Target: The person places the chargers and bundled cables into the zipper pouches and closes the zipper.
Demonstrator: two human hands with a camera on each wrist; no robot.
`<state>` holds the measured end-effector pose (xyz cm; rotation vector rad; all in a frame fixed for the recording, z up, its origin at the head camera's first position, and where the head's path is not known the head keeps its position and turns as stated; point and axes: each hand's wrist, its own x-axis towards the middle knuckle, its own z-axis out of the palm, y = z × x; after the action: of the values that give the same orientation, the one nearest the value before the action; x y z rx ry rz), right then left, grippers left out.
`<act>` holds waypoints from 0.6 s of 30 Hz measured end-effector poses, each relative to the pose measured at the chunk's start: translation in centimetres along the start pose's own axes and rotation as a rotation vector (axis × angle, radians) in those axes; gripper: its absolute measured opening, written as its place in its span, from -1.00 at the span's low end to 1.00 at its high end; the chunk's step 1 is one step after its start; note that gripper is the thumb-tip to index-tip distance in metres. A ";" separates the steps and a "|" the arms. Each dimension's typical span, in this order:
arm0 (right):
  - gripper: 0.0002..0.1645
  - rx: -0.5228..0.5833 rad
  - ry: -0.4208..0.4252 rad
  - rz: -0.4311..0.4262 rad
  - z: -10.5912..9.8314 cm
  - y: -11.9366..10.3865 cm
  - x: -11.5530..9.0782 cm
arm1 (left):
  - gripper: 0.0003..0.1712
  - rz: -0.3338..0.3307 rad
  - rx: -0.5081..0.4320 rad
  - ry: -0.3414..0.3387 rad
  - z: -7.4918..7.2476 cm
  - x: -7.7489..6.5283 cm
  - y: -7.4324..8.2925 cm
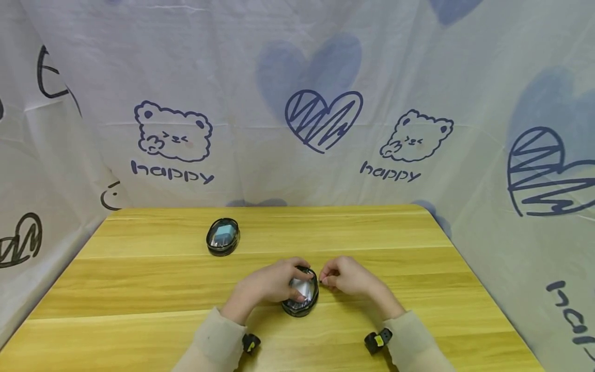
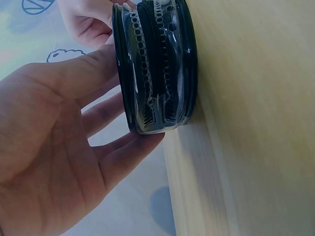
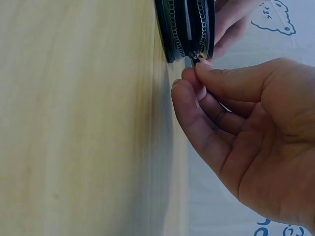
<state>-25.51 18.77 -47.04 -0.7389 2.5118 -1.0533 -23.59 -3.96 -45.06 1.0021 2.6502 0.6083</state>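
Note:
A small oval zip pouch [image 1: 304,290], clear plastic with black trim, lies on the wooden table near its middle. Something whitish shows through its top. My left hand [image 1: 277,281] holds the pouch from above and the left, thumb and fingers spread over its edges. In the left wrist view, the black zip band [image 2: 153,54] runs along the pouch's side. At the pouch's right side, my right hand [image 1: 346,276] pinches the zipper pull [image 3: 196,61] between thumb and forefinger, its other fingers curled below.
Farther back and left stands a second oval pouch [image 1: 223,237], black-trimmed, with a light blue item inside. The wooden table [image 1: 139,289] meets a white printed cloth [image 1: 251,155] hanging behind it and at both sides. Each wrist wears a small black camera.

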 end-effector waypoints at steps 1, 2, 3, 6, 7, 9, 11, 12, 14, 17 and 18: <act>-0.87 0.004 0.001 0.004 0.0 0.0 0.0 | -0.35 0.002 -0.001 0.000 0.0 0.0 0.0; -0.87 0.007 0.005 0.009 0.0 0.0 0.0 | -0.35 0.000 -0.004 0.000 0.0 0.0 0.0; -0.86 0.008 0.010 0.016 0.0 -0.1 -0.1 | -0.35 -0.004 -0.010 0.000 0.0 0.0 -0.1; -0.86 0.006 0.029 0.036 0.0 -0.2 0.0 | -0.35 -0.015 -0.025 0.000 -0.1 -0.1 -0.1; -0.86 0.002 0.037 0.040 0.1 -0.2 0.0 | -0.35 -0.018 -0.027 0.000 -0.2 -0.1 -0.2; -0.86 -0.005 0.057 0.052 0.2 -0.3 0.1 | -0.36 -0.027 -0.031 0.002 -0.2 -0.1 -0.2; -0.86 -0.012 0.080 0.054 0.4 -0.3 0.2 | -0.35 -0.035 -0.033 0.006 -0.3 -0.1 -0.3; -0.86 -0.018 0.094 0.056 0.5 -0.3 0.3 | -0.35 -0.040 -0.031 0.010 -0.3 -0.1 -0.3; -0.87 -0.022 0.117 0.058 0.7 -0.3 0.4 | -0.34 -0.046 -0.028 0.019 -0.4 -0.1 -0.4; -0.87 -0.026 0.140 0.059 0.9 -0.2 0.6 | -0.34 -0.046 -0.010 0.035 -0.4 -0.1 -0.5; -0.87 -0.023 0.144 0.059 1.0 -0.2 0.6 | -0.35 -0.038 0.001 0.040 -0.3 0.0 -0.5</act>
<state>-25.46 17.75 -47.58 -0.6116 2.6527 -1.0952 -23.98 -4.42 -44.99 0.9474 2.6978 0.6253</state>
